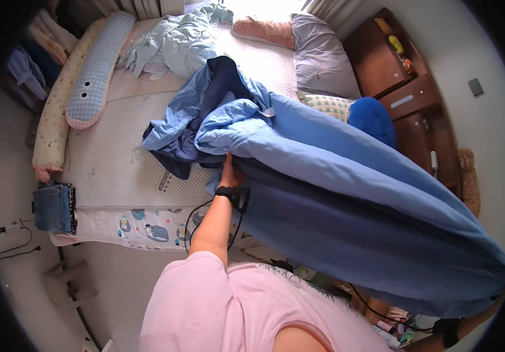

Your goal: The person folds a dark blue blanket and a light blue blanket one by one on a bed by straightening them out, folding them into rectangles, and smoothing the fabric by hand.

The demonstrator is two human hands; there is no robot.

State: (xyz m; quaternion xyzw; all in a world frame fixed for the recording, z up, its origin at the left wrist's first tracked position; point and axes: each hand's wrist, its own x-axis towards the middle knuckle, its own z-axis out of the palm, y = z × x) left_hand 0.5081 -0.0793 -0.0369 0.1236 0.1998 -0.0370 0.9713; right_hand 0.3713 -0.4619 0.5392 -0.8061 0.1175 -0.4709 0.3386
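A large two-tone blue duvet or its cover (358, 185) stretches from the middle of the bed to the lower right. Its near end lies bunched on the mattress, showing light blue and dark navy folds. My left hand (233, 174) grips its edge near the bunched part, thumb on top. At the far lower right, my right hand (500, 298) holds the other end up, with the fingers mostly hidden by cloth and the dark rim. Between both hands the fabric hangs in long folds. Black straps with a cable circle both wrists.
The bed carries a white quilted pad (116, 149), a long plaid bolster (95, 70), crumpled pale-green bedding (186, 39) and a grey pillow (322, 57). A blue cushion (372, 121) leans by the brown headboard (411, 94). Folded jeans (52, 207) sit at the left corner.
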